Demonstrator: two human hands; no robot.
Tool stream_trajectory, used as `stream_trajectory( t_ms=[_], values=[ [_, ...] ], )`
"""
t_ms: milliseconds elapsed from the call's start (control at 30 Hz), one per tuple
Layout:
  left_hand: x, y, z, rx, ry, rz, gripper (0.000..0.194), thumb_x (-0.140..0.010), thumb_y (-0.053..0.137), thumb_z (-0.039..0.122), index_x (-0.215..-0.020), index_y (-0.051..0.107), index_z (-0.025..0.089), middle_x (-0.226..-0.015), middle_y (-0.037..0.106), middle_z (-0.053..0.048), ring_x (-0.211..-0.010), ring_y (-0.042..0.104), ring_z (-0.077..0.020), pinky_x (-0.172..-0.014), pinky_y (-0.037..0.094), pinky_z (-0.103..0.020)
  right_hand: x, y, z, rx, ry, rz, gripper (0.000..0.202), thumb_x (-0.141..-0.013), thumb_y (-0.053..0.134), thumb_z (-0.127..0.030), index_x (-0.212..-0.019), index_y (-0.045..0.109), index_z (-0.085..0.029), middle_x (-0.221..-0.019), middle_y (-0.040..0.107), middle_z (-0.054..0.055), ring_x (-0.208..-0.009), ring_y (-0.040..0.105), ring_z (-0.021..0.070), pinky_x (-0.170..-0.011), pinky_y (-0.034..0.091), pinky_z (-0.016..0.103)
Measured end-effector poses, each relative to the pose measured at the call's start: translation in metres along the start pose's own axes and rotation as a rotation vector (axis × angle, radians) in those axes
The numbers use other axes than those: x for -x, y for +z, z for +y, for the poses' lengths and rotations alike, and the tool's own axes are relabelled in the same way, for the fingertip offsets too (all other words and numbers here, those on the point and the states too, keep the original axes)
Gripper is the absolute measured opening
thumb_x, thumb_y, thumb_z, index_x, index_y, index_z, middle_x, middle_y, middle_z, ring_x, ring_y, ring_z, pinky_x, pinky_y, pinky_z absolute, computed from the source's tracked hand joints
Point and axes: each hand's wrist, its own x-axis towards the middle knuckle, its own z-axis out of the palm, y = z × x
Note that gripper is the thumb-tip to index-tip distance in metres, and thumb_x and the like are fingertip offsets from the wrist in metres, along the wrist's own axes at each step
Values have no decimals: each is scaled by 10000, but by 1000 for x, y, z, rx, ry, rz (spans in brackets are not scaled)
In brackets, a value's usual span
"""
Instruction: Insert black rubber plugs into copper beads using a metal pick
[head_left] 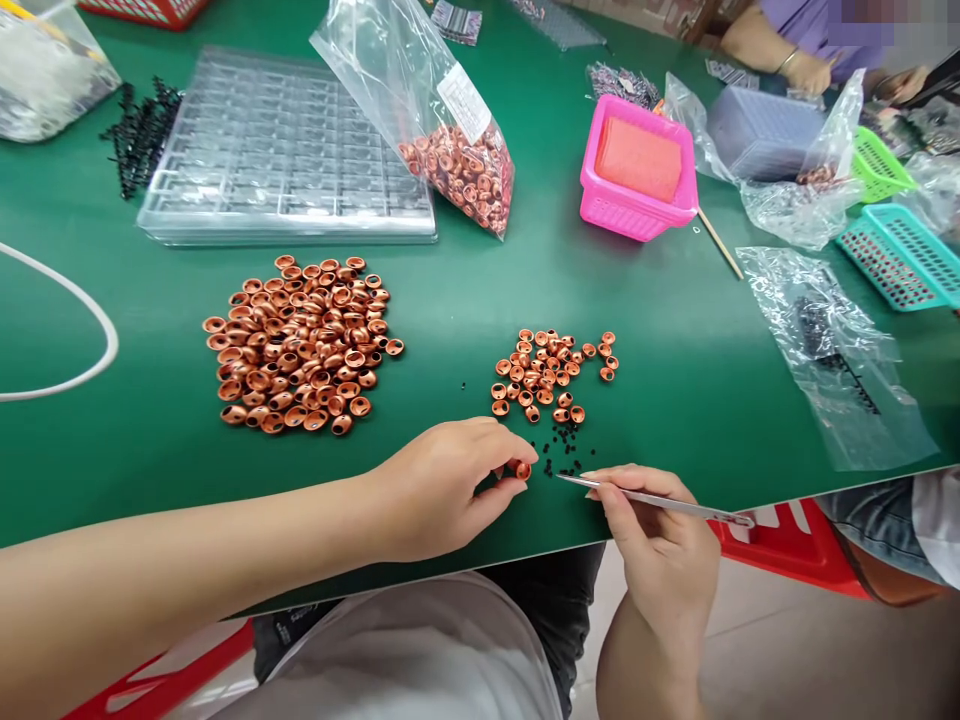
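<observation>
Between thumb and fingertips, my left hand [457, 490] pinches one small copper-coloured cup [523, 470] just above the green table. My right hand [660, 540] grips metal tweezers [652, 497], their tips pointing left among tiny black pieces [564, 450]. A short gap separates the tweezer tips from the held cup. Beyond both hands lies a small group of copper cups [544, 372]. A larger heap of such cups [307, 345] is spread to the left, past my left forearm.
Stacked clear trays [285, 150] stand behind the heap, with a plastic bag of cups [465, 180] against them. A pink basket [637, 170] holds an orange block. Right of it lie a wooden stick [720, 243] and a clear bag [832, 360]. Another person's hand [810, 72] shows far right.
</observation>
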Motion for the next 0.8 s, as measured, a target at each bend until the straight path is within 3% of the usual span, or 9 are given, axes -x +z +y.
stream_trajectory(
  t_ms=[400,800],
  values=[
    [0,-5,-4,62,15,-17,156,-930,548,159,-1050,648,157,-886,703,-28,-811,623,-156,-735,492,-262,0,0,1,-75,-49,-108,197,-839,684,-99,-964,661,-249,-882,752,11,-840,733,186,-668,604,293],
    [0,-4,-4,58,9,-10,164,-930,541,172,-1054,648,170,-884,713,-29,-809,632,-156,-722,502,-262,0,0,2,-31,-86,-85,206,-838,681,-92,-981,661,-239,-905,758,32,-851,732,191,-668,615,310]
  ],
)
